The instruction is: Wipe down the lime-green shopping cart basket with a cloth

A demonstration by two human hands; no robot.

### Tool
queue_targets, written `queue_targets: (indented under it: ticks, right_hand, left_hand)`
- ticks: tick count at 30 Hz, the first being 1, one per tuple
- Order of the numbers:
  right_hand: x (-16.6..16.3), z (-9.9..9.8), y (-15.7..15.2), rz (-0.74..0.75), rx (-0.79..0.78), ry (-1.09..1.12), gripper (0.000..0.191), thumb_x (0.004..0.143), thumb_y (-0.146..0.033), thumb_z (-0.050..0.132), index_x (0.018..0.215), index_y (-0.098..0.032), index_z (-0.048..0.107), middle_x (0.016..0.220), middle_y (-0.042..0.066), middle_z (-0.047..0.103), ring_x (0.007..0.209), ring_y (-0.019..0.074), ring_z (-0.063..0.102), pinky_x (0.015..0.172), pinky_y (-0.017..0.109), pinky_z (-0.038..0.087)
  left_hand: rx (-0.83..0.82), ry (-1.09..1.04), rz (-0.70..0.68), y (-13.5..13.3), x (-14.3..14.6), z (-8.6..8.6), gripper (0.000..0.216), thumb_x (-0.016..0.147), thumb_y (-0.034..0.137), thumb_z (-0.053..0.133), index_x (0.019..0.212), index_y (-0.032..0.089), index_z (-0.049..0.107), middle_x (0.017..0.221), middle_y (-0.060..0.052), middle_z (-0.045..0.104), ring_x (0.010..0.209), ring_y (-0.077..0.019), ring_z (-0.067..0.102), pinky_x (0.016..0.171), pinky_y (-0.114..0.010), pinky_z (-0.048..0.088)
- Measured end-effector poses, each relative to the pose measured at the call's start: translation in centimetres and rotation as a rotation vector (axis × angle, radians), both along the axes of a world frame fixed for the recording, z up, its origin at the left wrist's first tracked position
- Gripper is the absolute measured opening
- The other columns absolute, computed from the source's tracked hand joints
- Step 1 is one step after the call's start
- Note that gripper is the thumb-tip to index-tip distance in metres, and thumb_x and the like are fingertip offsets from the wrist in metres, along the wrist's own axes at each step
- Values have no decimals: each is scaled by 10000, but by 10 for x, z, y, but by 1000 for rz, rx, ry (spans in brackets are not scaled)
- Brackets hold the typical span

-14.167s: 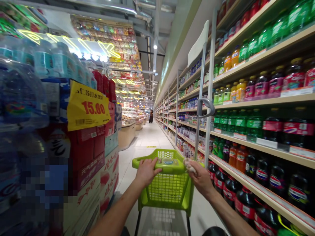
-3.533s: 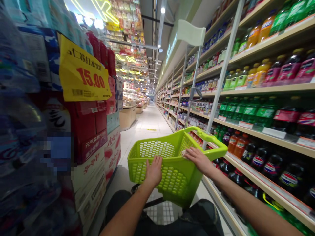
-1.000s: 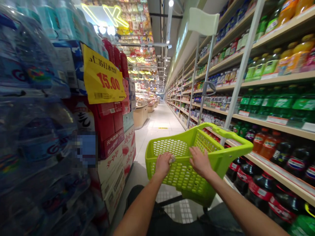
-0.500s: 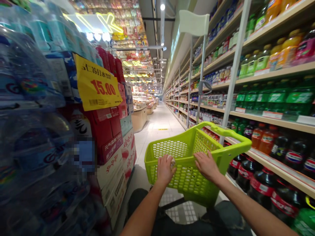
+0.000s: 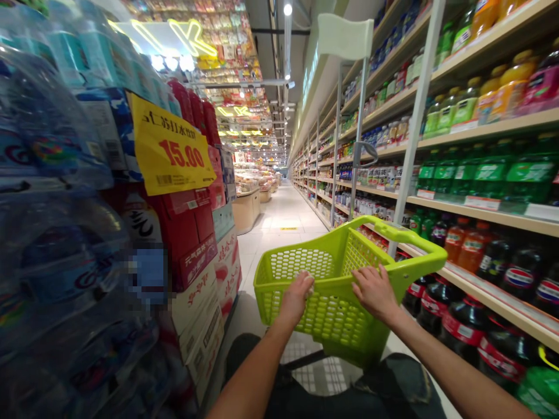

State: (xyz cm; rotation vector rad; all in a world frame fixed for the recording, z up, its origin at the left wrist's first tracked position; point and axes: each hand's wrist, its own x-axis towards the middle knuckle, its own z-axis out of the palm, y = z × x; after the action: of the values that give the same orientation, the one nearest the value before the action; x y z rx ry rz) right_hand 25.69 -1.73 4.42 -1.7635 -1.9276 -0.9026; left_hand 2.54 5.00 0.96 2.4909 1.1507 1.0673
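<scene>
A lime-green plastic shopping basket [image 5: 332, 314] on a wheeled frame stands tilted in front of me, its handle [image 5: 410, 238] up at the right. My left hand [image 5: 296, 295] is closed round a small whitish wad [image 5: 307, 279] and presses it onto the basket's near rim. My right hand [image 5: 374, 290] lies on the same rim further right, its fingers curled over the edge. The basket's inside looks bare. My knees in dark trousers show below it.
Soft-drink shelves [image 5: 480, 209] run along the right. At the left stand stacked packs of bottled water [image 5: 56, 174] and red cartons [image 5: 192, 233] with a yellow 15.00 price sign [image 5: 172, 154]. The tiled aisle floor [image 5: 283, 218] stretches ahead. A white sign on a pole [image 5: 345, 36] rises behind the basket.
The basket was turned from handle-first to tilted sideways. The wad passed from my right hand to my left. Over the last second my left hand slid along the rim with it.
</scene>
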Motion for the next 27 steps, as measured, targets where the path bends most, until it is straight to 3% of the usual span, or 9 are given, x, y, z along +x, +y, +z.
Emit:
queue_targets:
  ticks: [2,6,8,15,17,20,22,27]
  right_hand:
    - [11,4,-2,-14,17,-2,292,833,-266,400,1032,-172,592,1002,78,628,967,230,501,994,488,147]
    - [24,11,-6,-97,67,21,289,843,-257,385,1020,-162,593,1007,88,628,986,244,494,981,526,130]
    - [18,11,-7,-109,57,22,277,837,-269,404,996,-162,604,968,83,635,964,244,500,975,516,153]
    - [4,4,-8,-72,90,9,257,841,-254,414,996,-190,608,989,62,643,967,227,504,979,482,166]
    - [11,4,-8,-74,102,18,258,848,-243,403,998,-190,606,1002,56,646,986,227,503,986,493,144]
    - [15,4,-8,-93,118,45,265,850,-238,401,1009,-168,601,1023,65,642,1014,234,496,989,503,131]
    - [11,3,-7,-104,111,60,265,848,-240,403,998,-159,606,1011,71,643,1006,235,500,988,501,137]
    - [5,3,-9,-73,85,33,271,847,-239,401,1010,-162,603,1016,67,640,1004,228,504,992,478,144]
  left_hand:
    - [-7,51,-4,2,-3,0,407,798,93,351,1138,235,524,1352,10,407,1253,-132,329,1036,-316,288]
    - [-57,-34,297,17,-52,-13,445,785,55,328,1173,193,496,1351,-8,410,1251,-179,337,1034,-336,297]
    - [-57,-83,360,20,-62,-17,460,772,30,312,1175,157,494,1354,-34,405,1262,-196,318,1042,-332,287]
    - [-36,-76,-23,9,-2,-7,384,783,90,384,1110,184,562,1353,-48,404,1277,-176,297,1068,-339,234]
    - [-44,-91,11,13,-15,-9,387,776,83,395,1107,190,566,1349,-47,410,1274,-175,303,1065,-345,236]
    - [-84,-158,209,22,-49,-18,458,754,30,368,1146,198,536,1357,-40,400,1277,-182,299,1053,-384,251]
    - [-83,-170,250,23,-53,-22,481,748,11,357,1160,194,525,1362,-43,391,1283,-180,287,1056,-388,244]
    - [-42,-101,-66,9,4,-11,393,791,96,393,1137,193,551,1371,-48,376,1283,-167,285,1065,-349,233]
